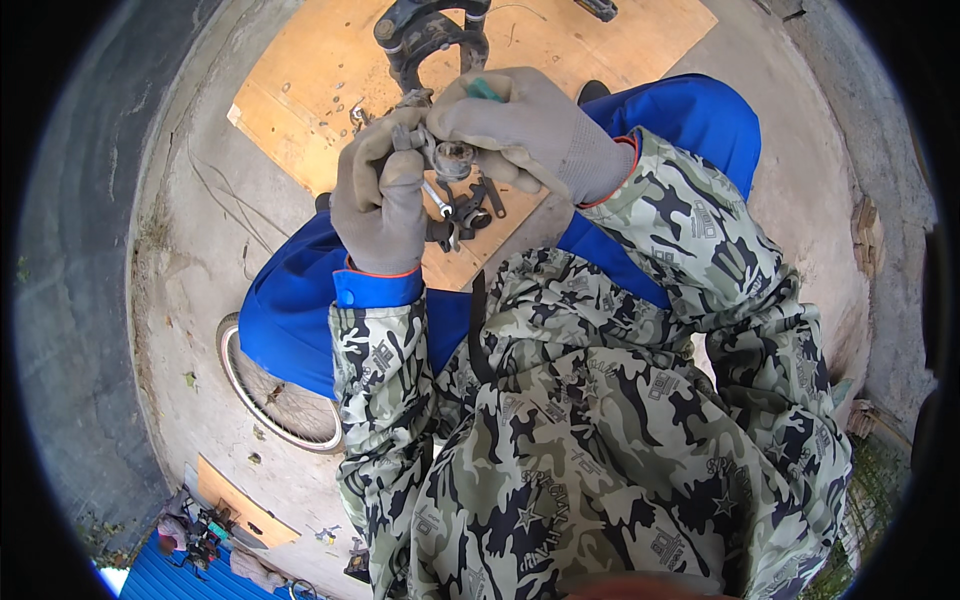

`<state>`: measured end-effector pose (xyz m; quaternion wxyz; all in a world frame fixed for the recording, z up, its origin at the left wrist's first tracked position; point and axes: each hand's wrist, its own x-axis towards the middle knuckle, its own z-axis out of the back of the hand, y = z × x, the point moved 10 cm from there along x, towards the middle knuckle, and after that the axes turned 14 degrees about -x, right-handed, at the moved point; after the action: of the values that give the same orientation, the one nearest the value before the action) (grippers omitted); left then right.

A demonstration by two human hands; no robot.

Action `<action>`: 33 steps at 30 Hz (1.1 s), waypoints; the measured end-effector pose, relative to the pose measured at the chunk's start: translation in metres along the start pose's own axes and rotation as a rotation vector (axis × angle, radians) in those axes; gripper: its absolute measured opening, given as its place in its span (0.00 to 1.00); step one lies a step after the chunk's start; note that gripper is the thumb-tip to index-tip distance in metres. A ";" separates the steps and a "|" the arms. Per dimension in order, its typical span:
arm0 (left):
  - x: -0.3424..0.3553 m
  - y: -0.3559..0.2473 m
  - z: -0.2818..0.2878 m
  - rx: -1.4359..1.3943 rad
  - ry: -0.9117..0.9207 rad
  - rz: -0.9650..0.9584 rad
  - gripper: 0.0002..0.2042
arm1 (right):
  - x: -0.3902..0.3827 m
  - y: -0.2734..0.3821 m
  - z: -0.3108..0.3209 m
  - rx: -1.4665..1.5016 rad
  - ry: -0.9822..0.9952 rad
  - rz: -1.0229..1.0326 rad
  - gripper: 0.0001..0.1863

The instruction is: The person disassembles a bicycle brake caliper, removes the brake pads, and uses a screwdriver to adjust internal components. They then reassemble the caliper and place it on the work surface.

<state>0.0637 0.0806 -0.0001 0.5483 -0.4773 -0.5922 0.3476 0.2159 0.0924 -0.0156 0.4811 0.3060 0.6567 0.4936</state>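
Observation:
Both my hands wear grey work gloves and meet in front of me over a wooden board (300,100). Between them is a small, dirty metal bicycle part (452,160) with a round, ring-like end. My left hand (382,190) is closed around its left side, fingers curled. My right hand (525,128) grips it from the right, and a bit of something teal (484,90) shows between its fingers; its kind I cannot make out. Below the hands, an open-end wrench (437,199) lies beside several black metal parts (465,215) on the board.
A black bicycle fork (430,45) stands on the board just beyond my hands, with a pedal-like black part (597,9) at the far edge. Small loose pieces (358,115) are scattered to the left. A bicycle wheel (275,395) lies on the concrete by my left knee.

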 end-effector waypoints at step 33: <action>0.008 -0.017 -0.001 0.057 0.066 -0.240 0.15 | 0.004 -0.002 -0.008 0.077 -0.060 -0.032 0.19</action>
<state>0.0621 0.0824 0.0186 0.6186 -0.3983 -0.6166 0.2803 0.2071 0.0925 -0.0188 0.4964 0.3285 0.6652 0.4508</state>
